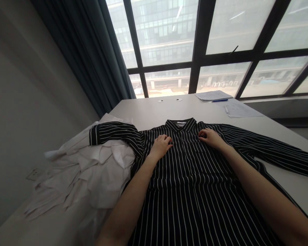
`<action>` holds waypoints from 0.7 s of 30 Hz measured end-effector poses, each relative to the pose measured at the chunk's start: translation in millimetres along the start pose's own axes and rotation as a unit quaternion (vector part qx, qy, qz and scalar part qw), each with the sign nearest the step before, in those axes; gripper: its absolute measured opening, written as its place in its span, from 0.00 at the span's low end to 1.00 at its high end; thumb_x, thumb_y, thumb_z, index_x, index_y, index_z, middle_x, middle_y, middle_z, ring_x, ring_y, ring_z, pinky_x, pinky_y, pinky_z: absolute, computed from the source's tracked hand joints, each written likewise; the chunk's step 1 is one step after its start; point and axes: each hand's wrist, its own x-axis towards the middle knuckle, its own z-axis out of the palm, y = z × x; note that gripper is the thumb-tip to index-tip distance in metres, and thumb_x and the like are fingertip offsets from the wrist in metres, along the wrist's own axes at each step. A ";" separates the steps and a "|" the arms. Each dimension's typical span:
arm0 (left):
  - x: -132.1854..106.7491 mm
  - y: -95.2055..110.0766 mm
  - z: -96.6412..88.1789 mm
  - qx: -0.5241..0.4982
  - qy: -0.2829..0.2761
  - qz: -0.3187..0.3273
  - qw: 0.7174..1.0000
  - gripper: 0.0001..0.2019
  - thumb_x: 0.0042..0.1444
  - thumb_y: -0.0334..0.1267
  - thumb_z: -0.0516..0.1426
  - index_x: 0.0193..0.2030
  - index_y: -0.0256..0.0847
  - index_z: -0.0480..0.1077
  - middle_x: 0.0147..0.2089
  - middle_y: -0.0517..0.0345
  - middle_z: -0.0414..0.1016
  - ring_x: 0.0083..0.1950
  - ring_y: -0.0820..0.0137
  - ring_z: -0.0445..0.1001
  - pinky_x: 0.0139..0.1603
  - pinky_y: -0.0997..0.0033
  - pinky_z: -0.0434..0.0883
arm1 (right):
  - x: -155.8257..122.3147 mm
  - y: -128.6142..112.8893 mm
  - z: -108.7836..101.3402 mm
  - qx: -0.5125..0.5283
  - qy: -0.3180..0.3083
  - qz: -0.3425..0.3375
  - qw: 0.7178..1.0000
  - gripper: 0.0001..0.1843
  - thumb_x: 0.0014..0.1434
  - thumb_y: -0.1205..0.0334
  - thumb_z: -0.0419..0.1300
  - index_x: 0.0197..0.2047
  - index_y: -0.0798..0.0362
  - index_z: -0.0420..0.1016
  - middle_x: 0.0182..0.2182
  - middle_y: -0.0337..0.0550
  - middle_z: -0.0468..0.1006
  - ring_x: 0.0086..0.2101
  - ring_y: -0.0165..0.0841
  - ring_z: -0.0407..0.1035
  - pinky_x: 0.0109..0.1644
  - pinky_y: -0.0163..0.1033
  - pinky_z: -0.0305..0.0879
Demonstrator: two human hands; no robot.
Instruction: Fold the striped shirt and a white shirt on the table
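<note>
A black shirt with thin white stripes (pixel 195 184) lies spread face up on a white table (pixel 154 112), collar at the far end and sleeves out to both sides. My left hand (pixel 161 145) rests on the chest just left of the button line, fingers curled against the cloth. My right hand (pixel 209 137) rests near the collar on the right, fingertips bent and pinched at the fabric. Whether either hand grips the fabric or only presses on it is not clear.
A pile of white garments (pixel 92 171) lies at the left edge under the shirt's left sleeve. Papers (pixel 213 95) and a blue pen (pixel 220 100) sit at the far right, more paper (pixel 241 110) beside them. Two small round discs (pixel 169 100) lie by the window.
</note>
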 end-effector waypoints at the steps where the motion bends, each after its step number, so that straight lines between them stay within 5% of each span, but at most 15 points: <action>1: -0.1 -0.3 -1.4 0.001 -0.003 -0.001 1.000 0.08 0.64 0.39 0.56 0.49 0.42 0.69 0.51 0.53 0.69 0.55 0.62 0.67 0.54 0.62 0.67 | -0.1 -0.8 -3.4 0.001 -0.018 0.001 1.000 0.09 0.57 0.59 0.60 0.41 0.50 0.78 0.39 0.43 0.77 0.41 0.36 0.71 0.44 0.38 0.66; 9: -2.3 4.6 -17.7 0.016 -0.049 0.003 0.999 0.09 0.64 0.44 0.55 0.39 0.44 0.75 0.44 0.57 0.73 0.46 0.65 0.71 0.46 0.67 0.70 | -6.9 -15.4 -28.0 -0.030 -0.111 0.047 0.992 0.04 0.51 0.58 0.64 0.30 0.48 0.80 0.30 0.41 0.80 0.32 0.36 0.73 0.34 0.37 0.65; 13: -3.6 12.1 -14.5 0.035 -0.032 -0.022 0.999 0.11 0.67 0.42 0.52 0.46 0.42 0.73 0.44 0.54 0.74 0.46 0.63 0.72 0.44 0.66 0.71 | -8.8 -29.1 -25.3 -0.059 -0.039 0.078 0.994 0.14 0.61 0.53 0.54 0.40 0.48 0.79 0.38 0.48 0.80 0.38 0.42 0.74 0.39 0.44 0.67; 21: -4.6 3.2 7.1 0.035 -0.033 -0.041 0.998 0.22 0.67 0.49 0.50 0.65 0.45 0.61 0.64 0.47 0.63 0.65 0.57 0.60 0.63 0.50 0.61 | -7.6 -23.7 10.9 -0.071 0.021 0.049 0.996 0.24 0.64 0.57 0.49 0.62 0.49 0.66 0.60 0.51 0.68 0.60 0.43 0.60 0.60 0.52 0.58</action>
